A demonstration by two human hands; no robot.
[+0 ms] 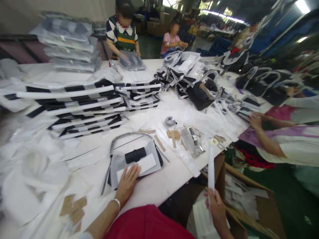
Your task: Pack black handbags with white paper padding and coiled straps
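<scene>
My left hand lies flat with its fingers stretched on a white rectangular strip. The strip rests on a flattened handbag covered with grey sheeting, whose handle arcs out at the back. Beside the strip, on the same sheeting, is a small black folded piece. My right hand is closed around a long white strip or tube, held upright beyond the table's front edge. Its exact kind I cannot make out. Behind the bag sit a tape dispenser and a coiled grey strap.
Stacks of wrapped black bags line the left. A heap of bags lies at the back centre. Brown paper pieces are scattered about. A cardboard box with white scraps stands below right. Co-workers' hands work on the right.
</scene>
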